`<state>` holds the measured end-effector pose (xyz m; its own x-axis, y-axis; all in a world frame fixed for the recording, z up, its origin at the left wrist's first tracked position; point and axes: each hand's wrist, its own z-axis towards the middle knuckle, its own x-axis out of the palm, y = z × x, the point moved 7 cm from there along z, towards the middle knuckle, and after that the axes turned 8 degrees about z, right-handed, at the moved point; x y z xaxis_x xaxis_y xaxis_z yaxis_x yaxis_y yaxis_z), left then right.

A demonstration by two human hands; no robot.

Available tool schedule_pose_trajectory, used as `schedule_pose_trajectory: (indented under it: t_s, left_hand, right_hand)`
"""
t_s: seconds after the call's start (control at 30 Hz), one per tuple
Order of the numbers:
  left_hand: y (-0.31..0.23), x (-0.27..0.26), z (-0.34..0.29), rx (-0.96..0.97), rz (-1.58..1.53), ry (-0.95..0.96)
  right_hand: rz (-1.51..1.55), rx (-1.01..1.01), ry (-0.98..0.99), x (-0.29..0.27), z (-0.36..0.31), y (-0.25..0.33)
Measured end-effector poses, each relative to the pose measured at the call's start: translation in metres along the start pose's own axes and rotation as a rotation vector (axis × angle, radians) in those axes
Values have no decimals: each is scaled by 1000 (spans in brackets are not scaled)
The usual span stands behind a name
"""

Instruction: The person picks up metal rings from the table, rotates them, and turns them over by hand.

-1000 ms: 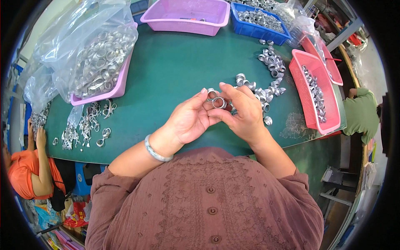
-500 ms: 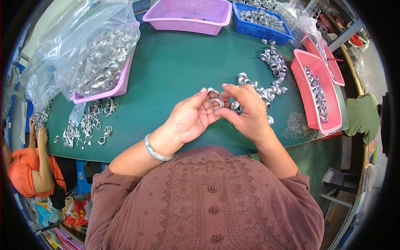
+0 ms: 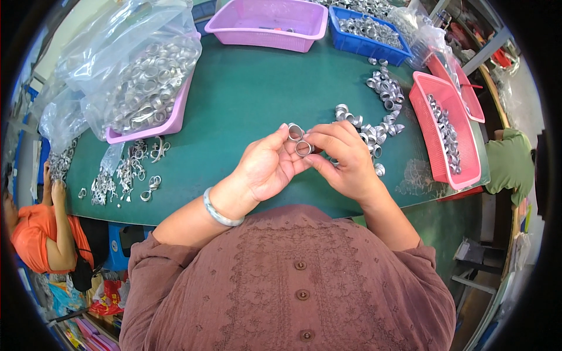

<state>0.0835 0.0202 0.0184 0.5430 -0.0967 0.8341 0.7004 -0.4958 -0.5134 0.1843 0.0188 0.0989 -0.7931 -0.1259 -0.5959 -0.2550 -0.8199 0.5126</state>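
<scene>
Over the green table my left hand (image 3: 263, 165) is turned palm up, its thumb and fingers closed on a silver ring (image 3: 295, 132). A second silver ring (image 3: 303, 148) sits just below the first, at the left fingertips. My right hand (image 3: 345, 155) pinches this second ring between thumb and fingers from the right side. A pale bangle (image 3: 216, 212) circles my left wrist. Just beyond my right hand lies a loose pile of silver rings (image 3: 374, 136), partly hidden by that hand.
A pink basket (image 3: 419, 117) of rings stands at right, a blue basket (image 3: 357, 42) and a purple basket (image 3: 234, 35) at the back. Bagged rings (image 3: 149, 88) fill a purple tray at left, with small metal pieces (image 3: 126, 175) below. Other people sit at far left and right.
The two rings in my hands have tilted, and their openings now face up more. My right fingers have shifted slightly left, closer over the lower ring.
</scene>
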Motion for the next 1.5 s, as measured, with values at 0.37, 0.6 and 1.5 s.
schedule_pose_trajectory:
  t_s: [0.37,0.6,1.5]
  left_hand:
    - [0,1,-3,4,-51,37]
    - [-6,4,-5,36,-32,-20]
    - [-319,126,-155,1618,1452,-558]
  right_hand:
    - [43,41,-51,-1,-2,-2]
    - [61,51,-76,-8,-2,-1]
    - [-260,330,-138,-56,-25,-84]
